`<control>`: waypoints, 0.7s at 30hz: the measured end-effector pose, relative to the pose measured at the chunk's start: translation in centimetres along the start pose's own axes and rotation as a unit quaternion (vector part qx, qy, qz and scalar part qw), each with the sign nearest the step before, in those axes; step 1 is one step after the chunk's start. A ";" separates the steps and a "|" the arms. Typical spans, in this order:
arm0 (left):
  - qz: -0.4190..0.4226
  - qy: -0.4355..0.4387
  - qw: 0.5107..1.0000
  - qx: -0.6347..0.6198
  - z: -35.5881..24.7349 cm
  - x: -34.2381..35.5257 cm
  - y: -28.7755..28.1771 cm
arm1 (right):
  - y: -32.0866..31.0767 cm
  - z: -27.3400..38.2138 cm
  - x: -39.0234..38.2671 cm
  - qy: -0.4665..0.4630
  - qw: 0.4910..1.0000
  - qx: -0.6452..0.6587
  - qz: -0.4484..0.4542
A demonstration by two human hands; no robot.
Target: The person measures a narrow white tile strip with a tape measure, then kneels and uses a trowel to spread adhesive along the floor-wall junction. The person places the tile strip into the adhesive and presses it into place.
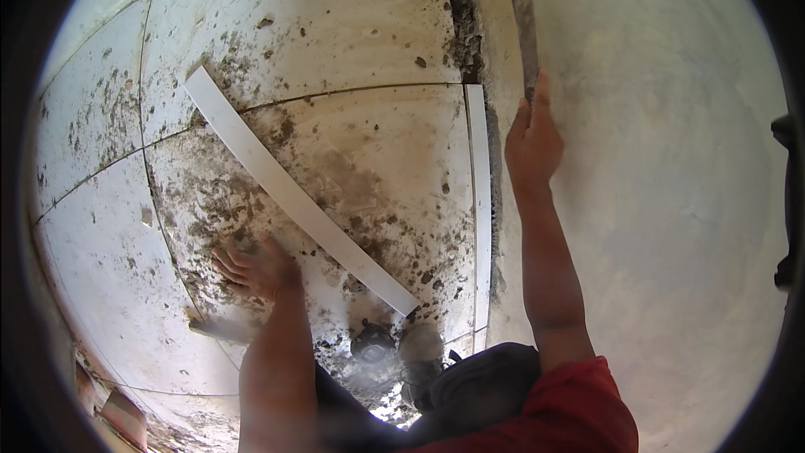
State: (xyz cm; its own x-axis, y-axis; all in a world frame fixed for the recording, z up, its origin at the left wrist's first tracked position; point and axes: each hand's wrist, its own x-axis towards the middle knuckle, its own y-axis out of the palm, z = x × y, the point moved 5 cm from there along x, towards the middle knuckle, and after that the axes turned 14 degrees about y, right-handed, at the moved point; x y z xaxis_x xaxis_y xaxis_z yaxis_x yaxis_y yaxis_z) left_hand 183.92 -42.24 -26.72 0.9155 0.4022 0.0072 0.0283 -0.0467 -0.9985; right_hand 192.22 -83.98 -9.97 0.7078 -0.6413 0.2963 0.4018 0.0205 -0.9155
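My right hand (534, 147) is closed round the near end of a long flat grey-brown blade (521, 21), smeared with dirt, held up along the pale wall. Its handle is hidden in my grip, so I cannot tell its exact kind. My left hand (260, 270) is low over the dirty floor tiles, fingers spread, nothing in it. Between my hands a long white tile strip (289, 197) lies slantwise across the floor. Another white strip (480, 201) runs along the foot of the wall. Beyond its far end is a rough, dirt-filled gap (464, 13).
Large white floor tiles (319, 0) with dark joints carry scattered crumbs of dirt or mortar. The pale wall (671, 184) rises on the right. A dark round object (371, 342) is on the floor by my feet. Reddish pieces (122, 415) lie at the lower left.
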 end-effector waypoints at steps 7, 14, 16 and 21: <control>-0.007 0.010 1.000 -0.009 0.4 -0.1 0.2 | 2.7 -2.2 -0.1 0.069 0.981 -0.112 0.140; -0.015 0.013 1.000 -0.016 0.1 0.0 0.2 | 3.5 -2.1 -0.8 0.089 0.942 -0.241 0.215; -0.014 0.012 1.000 -0.022 0.2 0.0 0.1 | 3.0 -2.0 -1.0 0.105 0.951 -0.209 0.203; -0.013 0.019 0.999 -0.025 0.2 -0.1 0.1 | 0.0 -1.2 0.5 0.050 0.998 -0.023 0.043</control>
State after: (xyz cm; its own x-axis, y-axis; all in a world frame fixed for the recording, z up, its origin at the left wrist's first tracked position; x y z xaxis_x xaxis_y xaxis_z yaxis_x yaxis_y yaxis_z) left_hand 183.76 -42.10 -26.83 0.9289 0.3687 0.0364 0.0720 -0.0834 -0.9939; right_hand 191.87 -85.19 -10.17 0.6767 -0.7114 0.1897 0.3136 0.0454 -0.9485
